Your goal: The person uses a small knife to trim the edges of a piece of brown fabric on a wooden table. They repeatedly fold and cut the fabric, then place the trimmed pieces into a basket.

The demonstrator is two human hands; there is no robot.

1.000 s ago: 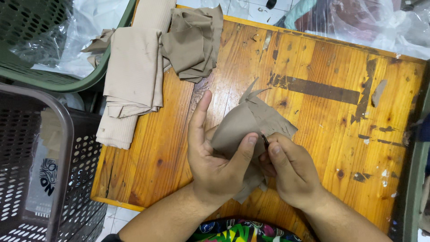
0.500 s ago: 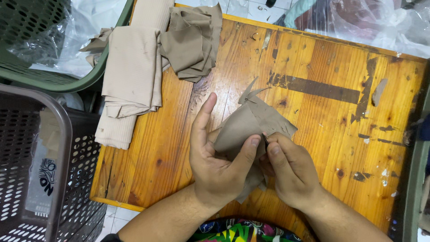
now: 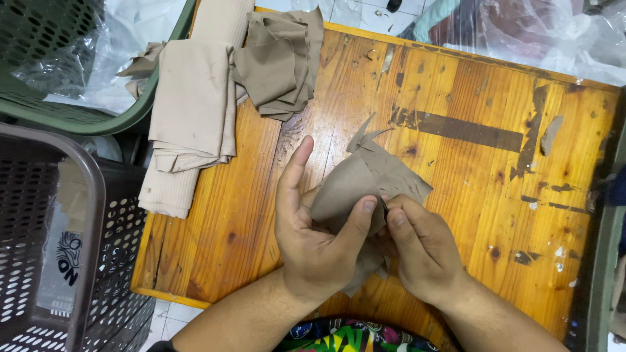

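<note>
Two hands are gripping one tan fabric scrap above the wooden table, left hand thumb clamping it flat, right hand fingertips pinching its edge, likely steadying it, more folded fabric lying well apart.

Change record, one second to now. My left hand: thumb has slid a little along the brown fabric piece, its tip now pressed just beside my right hand; index finger remains raised but leans slightly more upright. My right hand: fingers have closed tighter on the fabric edge, meeting the left thumb. Fabric piece: drawn marginally nearer my body, its pointed upper flaps shifted slightly. Changes small throughout.
</note>
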